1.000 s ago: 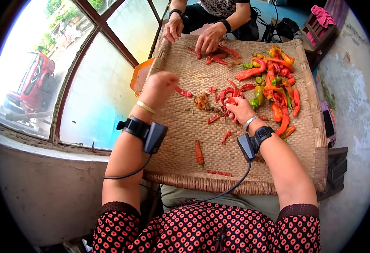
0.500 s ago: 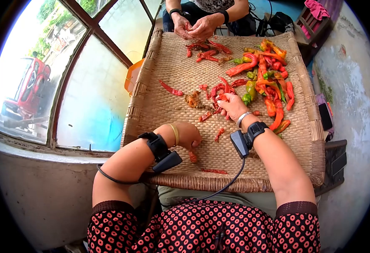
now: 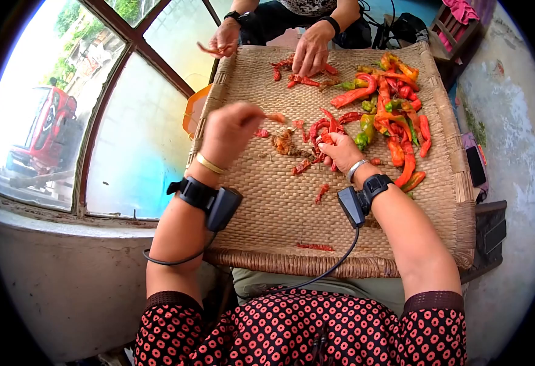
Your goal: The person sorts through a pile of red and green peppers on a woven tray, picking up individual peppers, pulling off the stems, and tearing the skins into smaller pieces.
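Observation:
My left hand (image 3: 229, 133), smeared by motion, is raised above the left side of the woven cot. A pale red chili pepper (image 3: 275, 118) sticks out from its closed fingers. My right hand (image 3: 344, 152) is closed on a red chili (image 3: 326, 139), close beside curled dried red chilies (image 3: 320, 127) in the middle. Just left of these lies a brownish clump of shrivelled chili bits (image 3: 284, 143). A small red piece (image 3: 322, 193) and a long thin red chili (image 3: 315, 247) rest nearer to me.
Red, orange and green chilies (image 3: 395, 116) are heaped on the right of the woven cot (image 3: 261, 226). Across it, a co-worker's hand (image 3: 311, 52) touches red chilies; the other hand (image 3: 222, 41) holds one. A window (image 3: 136, 128) stands left, near an orange container (image 3: 195, 110).
My left hand has risen from the near left of the cot, carrying a chili up and away from me. My right hand stays nearly in place. The co-worker's hands have parted.

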`<state>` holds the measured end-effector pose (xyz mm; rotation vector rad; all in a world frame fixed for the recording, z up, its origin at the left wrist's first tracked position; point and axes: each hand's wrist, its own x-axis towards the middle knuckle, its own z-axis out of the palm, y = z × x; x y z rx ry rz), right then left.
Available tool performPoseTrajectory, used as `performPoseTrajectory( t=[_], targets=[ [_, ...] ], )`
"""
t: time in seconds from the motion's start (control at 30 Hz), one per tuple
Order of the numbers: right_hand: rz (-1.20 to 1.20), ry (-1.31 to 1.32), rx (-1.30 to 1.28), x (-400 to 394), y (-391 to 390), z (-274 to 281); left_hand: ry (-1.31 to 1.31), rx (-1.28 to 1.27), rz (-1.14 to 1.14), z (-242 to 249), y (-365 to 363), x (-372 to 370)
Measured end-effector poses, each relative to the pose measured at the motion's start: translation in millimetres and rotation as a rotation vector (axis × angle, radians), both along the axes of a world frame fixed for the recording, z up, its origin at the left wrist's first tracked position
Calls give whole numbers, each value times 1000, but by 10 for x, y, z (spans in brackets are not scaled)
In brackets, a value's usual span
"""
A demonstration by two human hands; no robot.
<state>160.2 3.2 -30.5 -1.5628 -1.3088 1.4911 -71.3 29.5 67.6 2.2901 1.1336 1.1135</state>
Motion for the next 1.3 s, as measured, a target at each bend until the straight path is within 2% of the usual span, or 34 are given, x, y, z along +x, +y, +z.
performPoseTrajectory(
  t=[0.07, 0.17, 0.23, 0.3, 0.33, 0.43, 0.47, 0.53, 0.6, 0.8, 0.97, 1.03, 1.17, 1.23, 1.3],
  targets=[
    [-10, 13, 3, 0, -1, -15, -244, 114, 284, 21, 168, -277],
    [-50, 18, -17, -7, -1, -55, -502, 249, 506, 21, 390, -664],
    [-41, 27, -17, -5, -9, -14, -252, 58, 764, -19, 480, -925],
    [-27, 37, -15, -20, -8, 11, 93, 54, 797, -281, 574, -1109],
    [-25, 26, -16, -27, -3, 12, 83, 4, 790, -262, 497, -976],
    [-37, 1, -23, -19, -10, -7, 14, -107, 461, -222, 398, -459],
    [-31, 17, -1, 0, 11, -86, 158, 7, 316, -254, 338, -310],
    [-21, 26, 21, 10, 27, -125, 274, -84, 54, -183, 71, 31],
    [-2, 9, 12, 14, 34, -110, 455, -186, -66, -255, -102, 259],
    [-51, 34, -39, -2, 13, -94, 721, -279, -147, -596, -344, 529],
    [-28, 43, -8, -2, 0, -80, 701, -288, -77, -762, -348, 517],
    [-62, 38, 5, -18, -7, -74, 636, -303, -159, -796, -314, 497],
    [-35, 54, 14, 9, 10, -115, 666, -305, -186, -784, -332, 524],
    [-24, 56, 5, 7, -1, -81, 394, -286, -463, -693, -364, 565],
    [-29, 45, 17, 13, 16, -131, 424, -345, -530, -644, -411, 630]
  ],
)
